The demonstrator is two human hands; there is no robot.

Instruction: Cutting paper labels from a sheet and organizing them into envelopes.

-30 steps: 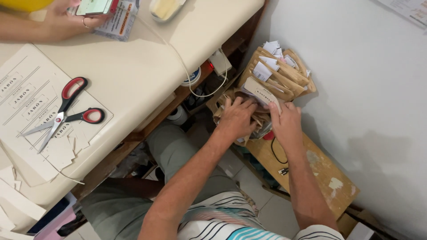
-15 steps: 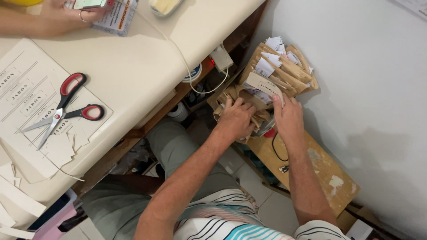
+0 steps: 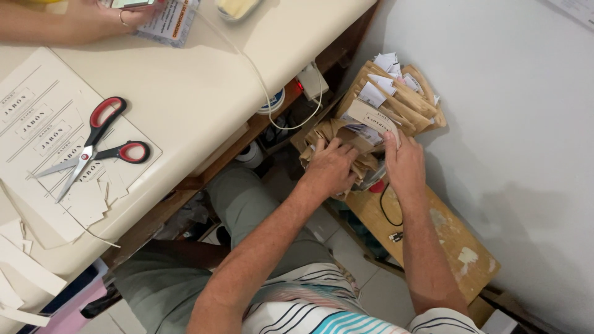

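Brown paper packets piled right of centre on a wooden board. Left hand lies spread flat on the pile; right hand pinches a cream label strip. Red-handled scissors on the table, left.

My left hand and right hand pressed on heap of tan paper bundles atop wooden plank. Ahead of my fingers: bundles stacked tight, no gap. Right of fingers: white wall close, narrow strip only. Left of fingers: table edge overhangs, white cable and adapter dangle in way. Behind fingers, toward me: bare plank free, black cord loop lying there. Below left: my knee blocks.
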